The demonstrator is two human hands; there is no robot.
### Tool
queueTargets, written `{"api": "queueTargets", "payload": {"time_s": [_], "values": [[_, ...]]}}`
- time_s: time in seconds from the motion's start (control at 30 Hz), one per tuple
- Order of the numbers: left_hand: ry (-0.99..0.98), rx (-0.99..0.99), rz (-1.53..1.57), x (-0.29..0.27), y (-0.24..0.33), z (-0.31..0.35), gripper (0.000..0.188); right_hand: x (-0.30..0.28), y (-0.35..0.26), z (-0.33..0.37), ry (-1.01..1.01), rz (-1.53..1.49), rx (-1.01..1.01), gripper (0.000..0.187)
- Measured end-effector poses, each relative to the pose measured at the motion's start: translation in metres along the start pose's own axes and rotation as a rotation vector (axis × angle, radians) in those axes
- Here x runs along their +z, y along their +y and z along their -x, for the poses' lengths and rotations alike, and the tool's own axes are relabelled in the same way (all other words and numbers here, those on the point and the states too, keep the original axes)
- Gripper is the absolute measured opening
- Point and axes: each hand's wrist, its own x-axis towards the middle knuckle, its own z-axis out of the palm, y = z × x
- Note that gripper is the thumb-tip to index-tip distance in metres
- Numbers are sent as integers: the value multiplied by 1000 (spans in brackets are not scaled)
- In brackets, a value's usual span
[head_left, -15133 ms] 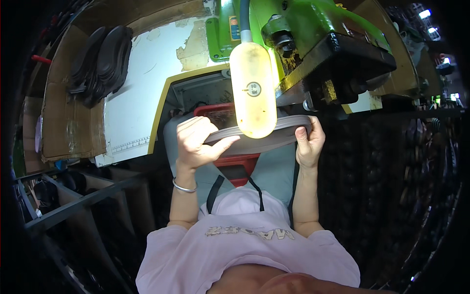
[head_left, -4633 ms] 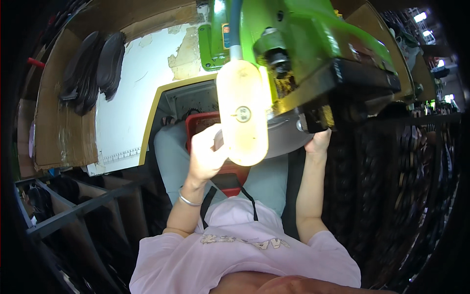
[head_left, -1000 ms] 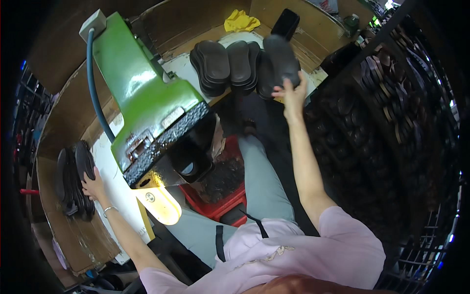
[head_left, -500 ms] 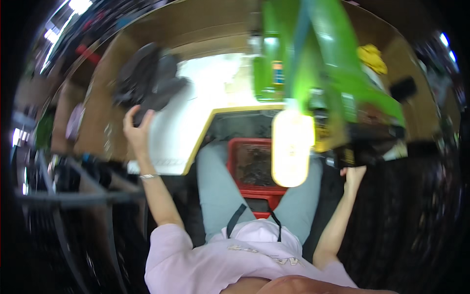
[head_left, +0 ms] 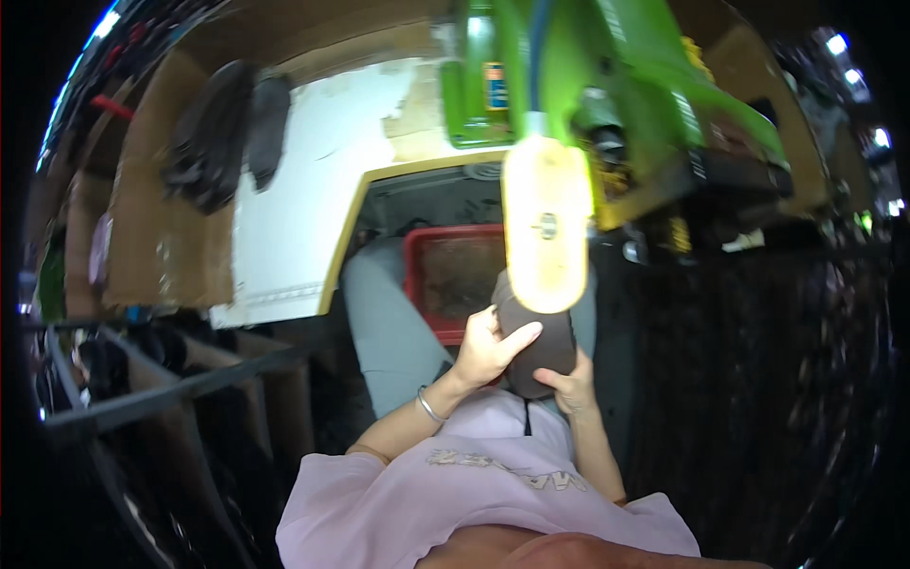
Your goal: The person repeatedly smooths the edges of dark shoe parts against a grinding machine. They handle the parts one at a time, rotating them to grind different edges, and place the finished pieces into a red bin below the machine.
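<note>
Both my hands hold a dark brown, sole-shaped shoe piece [head_left: 542, 349] low in front of my lap. My left hand [head_left: 485, 351] grips its left side, thumb laid across the top face. My right hand [head_left: 572, 387] closes on its near right edge, thumb on top. The far end of the piece is partly hidden under a glowing oblong lamp [head_left: 547, 228]. More dark shoe pieces [head_left: 213, 137] lie at the left of the white worktop [head_left: 303, 209].
A large green machine [head_left: 654, 85] stands at the right, its dark lower arm [head_left: 701, 190] jutting toward me. A red bin [head_left: 417, 280] sits below the worktop cut-out. Cardboard walls [head_left: 171, 247] border the table. A metal rack [head_left: 180, 389] is at my left.
My left hand has come from the dark pieces at the left to my lap. The right hand has moved in from beside the machine. Both now grip a shoe piece.
</note>
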Motion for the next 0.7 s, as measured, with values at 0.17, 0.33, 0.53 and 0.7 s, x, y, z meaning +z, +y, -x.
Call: {"api": "queueTargets", "payload": {"time_s": [0.17,0.33,0.53,0.7], "values": [[-14,147,-545,34,20,-56,20,24,2,-2,-59,-280,16,60],[88,361,-518,33,19,-45,18,17,12,7,-110,-250,11,63],[152,193,-342,26,14,-28,20,-27,-21,11,145,-240,-282,61],[159,384,-536,24,18,-44,22,-46,-100,-27,223,-147,-467,48]]}}
